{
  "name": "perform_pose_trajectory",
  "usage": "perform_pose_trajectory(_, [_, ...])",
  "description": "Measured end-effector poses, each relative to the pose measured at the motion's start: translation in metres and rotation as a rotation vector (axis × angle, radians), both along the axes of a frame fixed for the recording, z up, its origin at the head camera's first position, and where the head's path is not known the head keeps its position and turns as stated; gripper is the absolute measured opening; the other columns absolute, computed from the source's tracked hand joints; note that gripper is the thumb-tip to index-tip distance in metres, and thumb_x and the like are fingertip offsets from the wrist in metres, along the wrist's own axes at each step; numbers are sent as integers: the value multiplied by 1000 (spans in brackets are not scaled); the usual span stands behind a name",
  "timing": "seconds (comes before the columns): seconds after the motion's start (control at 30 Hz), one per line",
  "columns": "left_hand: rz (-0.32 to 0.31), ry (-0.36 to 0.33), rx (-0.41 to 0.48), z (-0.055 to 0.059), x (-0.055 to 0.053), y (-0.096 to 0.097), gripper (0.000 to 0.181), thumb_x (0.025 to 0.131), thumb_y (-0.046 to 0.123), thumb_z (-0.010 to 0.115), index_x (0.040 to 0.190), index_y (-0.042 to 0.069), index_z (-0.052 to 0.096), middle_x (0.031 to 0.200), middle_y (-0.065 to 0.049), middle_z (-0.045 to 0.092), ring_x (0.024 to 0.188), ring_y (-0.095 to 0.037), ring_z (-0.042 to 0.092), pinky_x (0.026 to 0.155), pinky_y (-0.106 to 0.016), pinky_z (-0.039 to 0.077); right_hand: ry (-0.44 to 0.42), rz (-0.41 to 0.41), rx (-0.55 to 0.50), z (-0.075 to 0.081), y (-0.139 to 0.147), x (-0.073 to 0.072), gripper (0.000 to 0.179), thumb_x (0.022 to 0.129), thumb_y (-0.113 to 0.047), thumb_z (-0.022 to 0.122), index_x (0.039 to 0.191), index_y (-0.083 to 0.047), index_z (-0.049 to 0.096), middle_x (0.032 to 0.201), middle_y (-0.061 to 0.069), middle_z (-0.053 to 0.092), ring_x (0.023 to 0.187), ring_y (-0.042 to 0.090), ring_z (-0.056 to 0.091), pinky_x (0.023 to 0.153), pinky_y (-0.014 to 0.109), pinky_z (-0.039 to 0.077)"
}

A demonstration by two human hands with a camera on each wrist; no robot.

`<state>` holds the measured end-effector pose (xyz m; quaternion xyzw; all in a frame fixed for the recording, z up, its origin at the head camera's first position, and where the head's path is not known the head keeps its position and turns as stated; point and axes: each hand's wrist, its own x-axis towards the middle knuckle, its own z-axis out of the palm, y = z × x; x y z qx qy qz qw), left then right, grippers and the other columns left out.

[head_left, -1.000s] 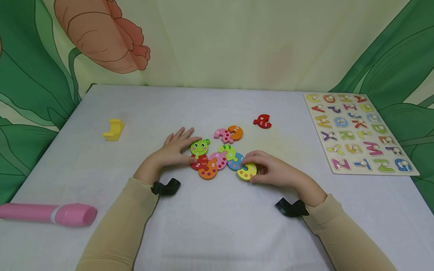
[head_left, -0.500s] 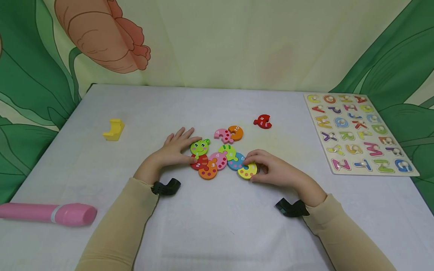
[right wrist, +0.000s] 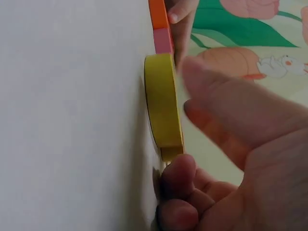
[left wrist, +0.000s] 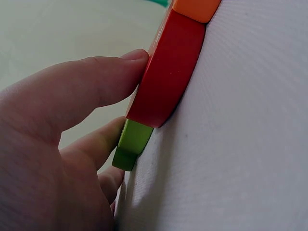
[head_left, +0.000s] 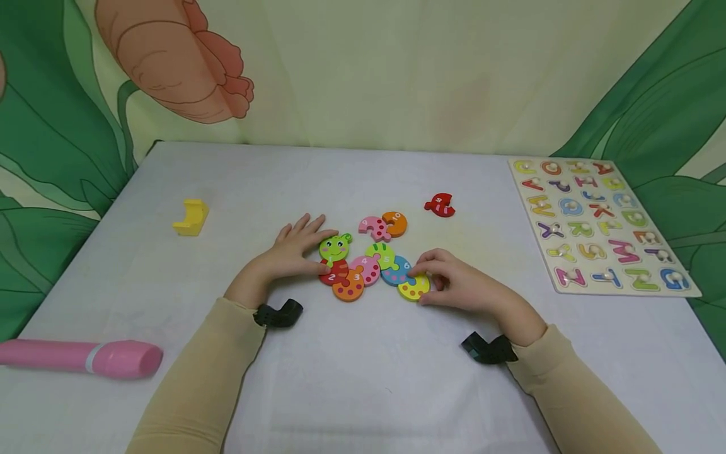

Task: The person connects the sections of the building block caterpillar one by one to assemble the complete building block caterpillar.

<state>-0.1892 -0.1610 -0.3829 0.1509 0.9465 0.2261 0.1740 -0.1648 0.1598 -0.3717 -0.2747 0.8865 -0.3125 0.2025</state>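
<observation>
On the white table a curved chain of numbered caterpillar puzzle pieces lies joined: green smiling head point(head_left: 334, 247), red 2 point(head_left: 331, 278), orange 3 point(head_left: 347, 291), pink 4 point(head_left: 368, 271), green 5 point(head_left: 386, 255), blue piece point(head_left: 394, 273) and yellow dotted piece point(head_left: 413, 289). My left hand point(head_left: 288, 252) lies at the chain's left, fingers spread; its thumb point(left wrist: 110, 79) touches the red piece's edge and its index finger the green head. My right hand point(head_left: 459, 282) holds the yellow piece point(right wrist: 163, 101) between thumb and fingers, where it meets the blue one.
Behind the chain lie a joined pink piece point(head_left: 374, 227) and orange 10 piece point(head_left: 396, 224), plus a red piece point(head_left: 440, 205) farther right. An alphabet peg board point(head_left: 601, 227) lies at right. A yellow block point(head_left: 191, 218) and a pink cylindrical object point(head_left: 113, 359) are at left.
</observation>
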Motion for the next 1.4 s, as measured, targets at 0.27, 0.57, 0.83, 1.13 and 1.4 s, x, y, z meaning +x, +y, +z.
perform_pose_trajectory(0.27, [5, 2, -16, -1, 0, -1, 73, 75, 41, 63, 140, 26, 35, 155, -4, 6, 141, -28, -8, 111, -54, -7, 19, 1, -17, 19, -14, -38, 46, 79, -21, 69, 122, -17, 55, 130, 7, 43, 94, 21, 49, 76, 31, 47])
perform_pose_trajectory(0.57, [1, 7, 26, 2, 4, 3, 71, 74, 39, 64, 139, 26, 37, 154, -5, 9, 141, -28, -6, 110, -54, -7, -88, 50, -34, 34, -39, -80, 50, 83, -25, 64, 130, -19, 48, 136, 1, 44, 124, 23, 36, 98, 47, 36])
perform_pose_trajectory(0.83, [-5, 16, 2, -4, 0, -1, 72, 74, 42, 62, 140, 28, 35, 155, -2, 6, 141, -25, -9, 111, -54, -7, -117, -8, -42, 26, -32, -84, 49, 83, -27, 64, 129, -20, 48, 135, 1, 45, 119, 25, 37, 94, 44, 38])
perform_pose_trajectory(1.13, [-9, 11, 4, -3, -1, -1, 71, 74, 44, 61, 139, 29, 36, 155, -2, 7, 142, -25, -8, 111, -53, -6, -67, -117, -69, 24, 0, -98, 50, 84, -24, 64, 131, -17, 48, 133, 7, 45, 114, 27, 39, 92, 45, 38])
perform_pose_trajectory(1.4, [-1, 3, 4, -3, 0, -2, 71, 75, 44, 61, 139, 30, 35, 155, -1, 7, 142, -25, -8, 111, -53, -6, -59, -196, 2, 14, 20, -114, 50, 85, -22, 62, 132, -12, 47, 149, 13, 20, 135, 37, 15, 103, 59, 27])
